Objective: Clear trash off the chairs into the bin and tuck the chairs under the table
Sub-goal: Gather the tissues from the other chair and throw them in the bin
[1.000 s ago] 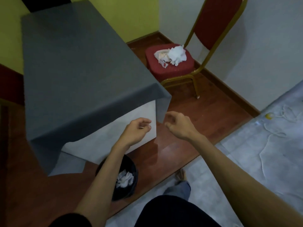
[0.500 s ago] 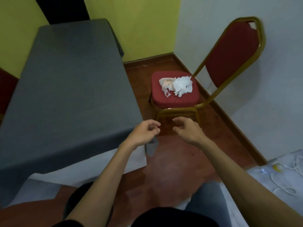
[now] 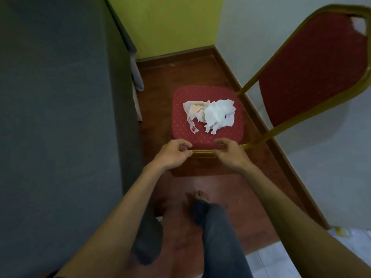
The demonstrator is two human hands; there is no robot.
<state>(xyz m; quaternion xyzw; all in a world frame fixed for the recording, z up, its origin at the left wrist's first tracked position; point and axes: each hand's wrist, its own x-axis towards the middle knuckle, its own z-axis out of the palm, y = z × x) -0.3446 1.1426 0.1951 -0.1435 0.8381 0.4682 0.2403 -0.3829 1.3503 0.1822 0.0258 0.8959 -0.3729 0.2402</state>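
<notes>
A person stands at the corner of a grey-clothed bench (image 3: 56, 117), both bare hands held out over the near edge of a red chair (image 3: 207, 135) that stands pulled out beside it. The left hand (image 3: 174, 153) is curled into a loose fist with nothing in it; the right hand (image 3: 228, 151) hangs half curled, fingers slack, its grip also empty. Neither hand touches the trash.

The trash (image 3: 208, 115), 2 crumpled white pieces lying against each other, one of them a wrapper with a red mark, sits at the middle of the seat cushion, beyond both hands and roughly between them, nearer the backrest side. The bin is not in view.

The step in hand appears to be picking the trash off the seat. Done well, it likely means reaching forward over the front rail, opening both hands wide and closing them from the 2 sides so the loose pieces are gathered in a single scoop, with the trailing strip at the front tucked in so nothing drops on the wooden floor (image 3: 180, 73). The paper should crush easily, so a light, full-hand grip would probably serve better than a fingertip pinch. The chair, angled away from the bench, can wait until the seat is clear.
</notes>
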